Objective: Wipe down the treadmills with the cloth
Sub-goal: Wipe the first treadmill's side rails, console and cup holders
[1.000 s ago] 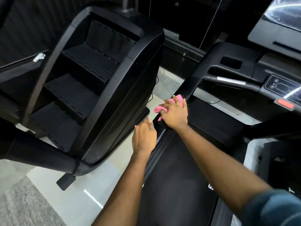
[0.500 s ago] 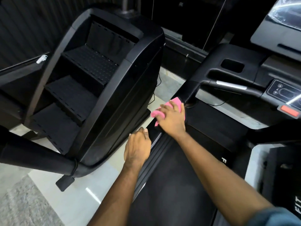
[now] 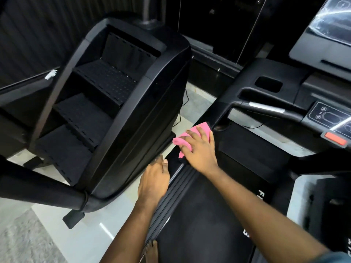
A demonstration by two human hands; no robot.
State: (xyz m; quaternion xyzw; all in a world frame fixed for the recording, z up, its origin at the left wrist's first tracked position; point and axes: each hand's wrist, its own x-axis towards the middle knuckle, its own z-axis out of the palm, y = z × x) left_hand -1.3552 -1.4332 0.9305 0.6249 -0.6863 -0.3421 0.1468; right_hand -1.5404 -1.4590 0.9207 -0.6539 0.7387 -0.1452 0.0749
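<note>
A: You look down at two black machines. To your left, the biggest thing in view, is a stair climber (image 3: 114, 114). Just beside it, across a strip of pale floor (image 3: 57, 221), is the treadmill (image 3: 252, 154) you lean over. Its console (image 3: 322, 114) sits at upper right.

B: Along the treadmill's left edge runs a ribbed rail (image 3: 172, 198). Both your hands are on it.

A: Your left hand (image 3: 153, 183) rests on the rail's outer edge. Its fingertips are hidden, so I cannot tell whether that grip curls round the edge or only leans there.

B: Your right hand (image 3: 201, 156) is further forward. Its grip is flat, not clenched, with the fingers spread and pressing the pink cloth (image 3: 201, 130) onto the front end of the rail, near the foot of the upright (image 3: 222, 111).

A: How far along are you? Early, I would judge. The cloth covers one end of one rail.

B: The dark surfaces give no sign of what is already wiped. The belt (image 3: 199, 224), the handlebar (image 3: 266, 109) and the console look left to do, and then any other treadmill after this one.
</note>
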